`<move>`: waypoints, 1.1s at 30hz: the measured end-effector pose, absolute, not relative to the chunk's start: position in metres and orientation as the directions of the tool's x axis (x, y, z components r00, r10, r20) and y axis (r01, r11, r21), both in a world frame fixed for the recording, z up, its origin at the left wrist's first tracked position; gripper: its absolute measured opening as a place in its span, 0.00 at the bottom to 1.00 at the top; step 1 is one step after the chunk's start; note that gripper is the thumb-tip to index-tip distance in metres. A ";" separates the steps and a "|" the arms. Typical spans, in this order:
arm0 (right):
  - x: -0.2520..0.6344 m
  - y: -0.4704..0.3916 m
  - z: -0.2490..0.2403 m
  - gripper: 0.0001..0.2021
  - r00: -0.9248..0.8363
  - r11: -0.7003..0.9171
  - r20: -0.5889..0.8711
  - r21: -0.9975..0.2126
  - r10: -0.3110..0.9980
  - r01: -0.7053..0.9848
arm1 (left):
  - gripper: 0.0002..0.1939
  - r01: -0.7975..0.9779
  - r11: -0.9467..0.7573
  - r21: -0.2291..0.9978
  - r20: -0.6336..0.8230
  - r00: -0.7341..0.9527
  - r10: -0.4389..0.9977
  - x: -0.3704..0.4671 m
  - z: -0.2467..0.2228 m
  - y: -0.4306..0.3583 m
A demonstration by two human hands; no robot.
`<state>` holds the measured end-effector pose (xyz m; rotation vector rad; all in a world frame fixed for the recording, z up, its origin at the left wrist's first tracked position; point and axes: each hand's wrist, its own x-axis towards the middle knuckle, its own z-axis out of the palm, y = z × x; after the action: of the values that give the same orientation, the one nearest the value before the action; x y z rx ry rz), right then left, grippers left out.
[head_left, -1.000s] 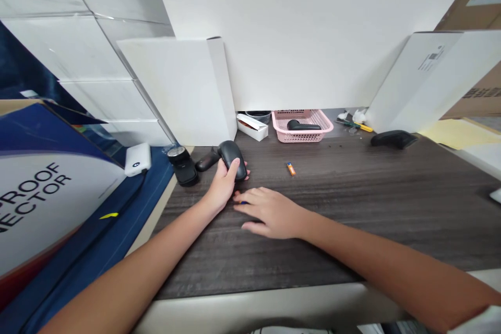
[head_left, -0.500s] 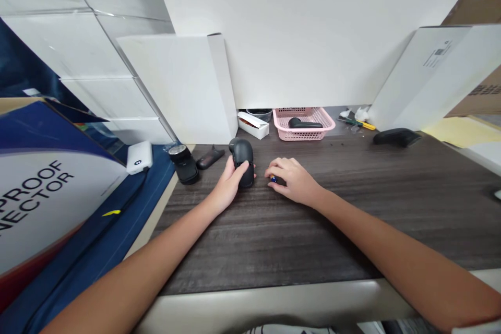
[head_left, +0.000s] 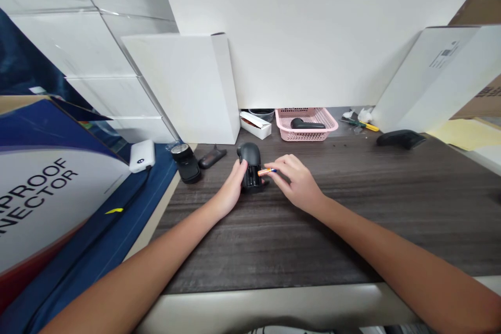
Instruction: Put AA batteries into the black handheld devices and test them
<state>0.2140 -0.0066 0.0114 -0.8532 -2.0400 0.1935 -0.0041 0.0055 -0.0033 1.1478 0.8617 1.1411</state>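
My left hand (head_left: 230, 188) is closed on the side of a black, rounded, mouse-like device (head_left: 250, 154), which it holds up at the middle of the dark wooden desk (head_left: 266, 250). An open battery bay shows in the device's face. Between the thumb and fingers of my right hand (head_left: 293, 177) is a slim orange and blue battery (head_left: 266, 171). The battery lies nearly level, its left end close to the right edge of the bay; whether it touches I cannot tell.
Left of my hands are a black device with a round silver top (head_left: 187, 163) and a small dark gadget (head_left: 212, 157). Behind stand a small white box (head_left: 256, 126) and a pink basket (head_left: 307, 134). A curved black piece (head_left: 401, 139) lies at right.
The device has turned and shifted slightly right, so its open bay now shows. My right hand has brought the battery leftward to the bay, where more of it is visible.
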 end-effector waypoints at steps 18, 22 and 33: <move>0.249 0.022 0.011 0.17 0.064 0.256 0.446 -0.620 0.893 0.742 | 0.23 -0.312 0.249 0.917 -0.183 0.224 0.957 0.004 0.022 -0.011; 0.270 0.041 0.000 0.21 0.064 0.067 0.249 -0.483 0.966 0.873 | 0.21 -0.335 0.259 0.906 -0.193 0.219 0.957 0.000 0.020 -0.005; 0.256 0.031 0.002 0.03 -0.187 0.306 0.307 -0.404 0.933 0.862 | 0.19 -0.254 0.225 0.941 -0.156 0.266 0.951 0.002 0.013 -0.008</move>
<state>0.2556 0.0313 0.0020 -1.5903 -2.0857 0.1904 0.0015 -0.0082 0.0131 0.9693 0.9141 1.0143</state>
